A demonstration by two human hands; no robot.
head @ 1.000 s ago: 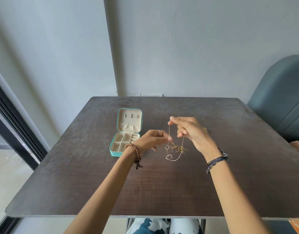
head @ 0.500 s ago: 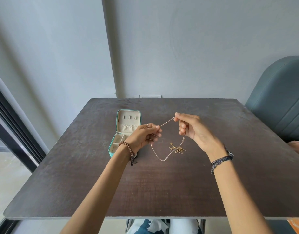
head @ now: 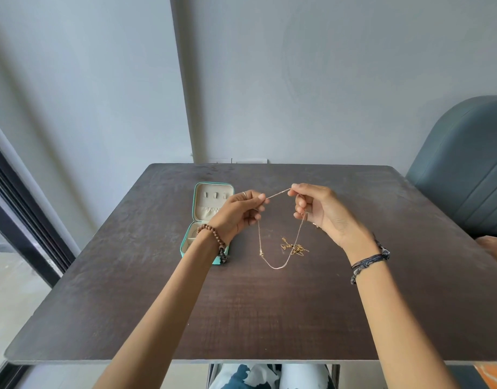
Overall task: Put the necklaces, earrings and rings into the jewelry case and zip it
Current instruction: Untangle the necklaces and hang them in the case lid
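Since a second ago the two hands have drawn apart and lifted, so the necklace that hung in a short bunch between them now stretches out, with a taut span running from one hand to the other and a long loop sagging below. The left hand pinches the chain between thumb and fingertips, its other fingers curled in; a thin ring shows on one finger and a brown bead bracelet sits on the wrist. The right hand pinches the other end of the taut span at its fingertips, and the chain drops down from under its curled fingers. A dark cord bracelet wraps the right wrist.

The lowest part of the loop reaches the dark tabletop, just beside a small tangle of gold jewelry lying between the hands. The jewelry case, teal outside and cream inside, lies open on the tabletop to the left, its lid laid back flat; the left wrist hides part of its tray. A grey-blue chair stands at the right.
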